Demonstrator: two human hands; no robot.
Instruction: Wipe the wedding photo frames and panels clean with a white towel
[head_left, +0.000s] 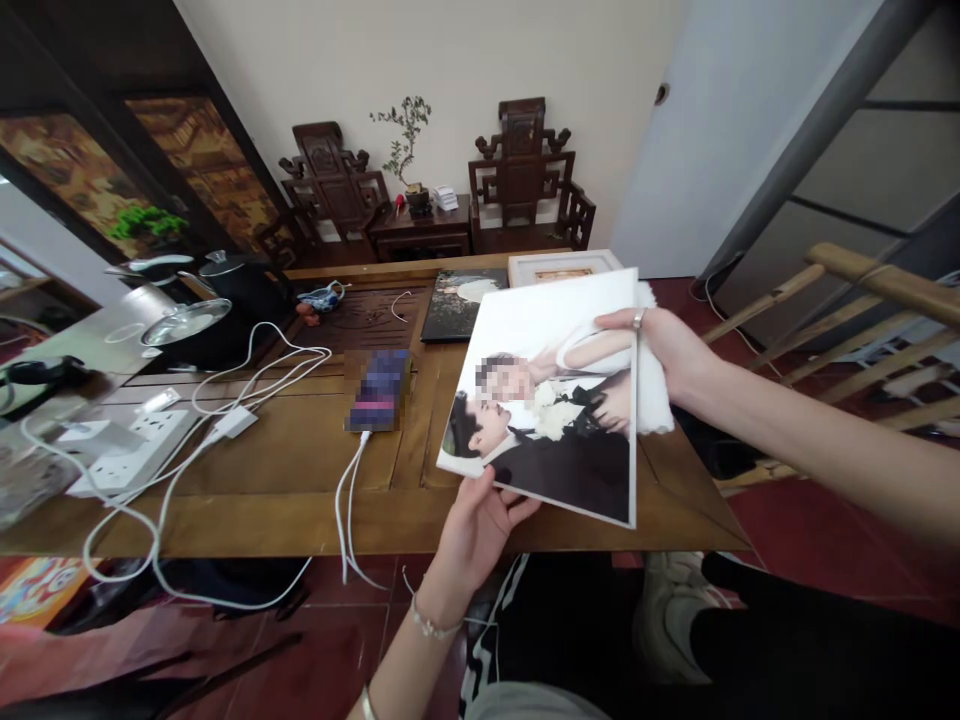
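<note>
A large photo panel point(566, 470), printed with people in wedding dress and white flowers, is held tilted above the wooden table. My left hand point(480, 525) grips its lower edge, thumb on the front and fingers beneath. At the right edge, my right hand point(667, 350) has its thumb over the front; its other fingers are hidden behind. A white cloth or tissue point(655, 390) with a ragged edge shows behind the panel under my right hand; whether the hand grips it too I cannot tell. Beyond the panel lie a dark photo album or board point(450, 305) and a white frame point(525, 270).
On the wooden table point(285, 490), a phone point(381, 390) is plugged into a white cable. A power strip point(142, 450) with tangled cords and a glass-lidded pot point(187, 325) stand at the left. A wooden chair point(847, 265) is close on the right.
</note>
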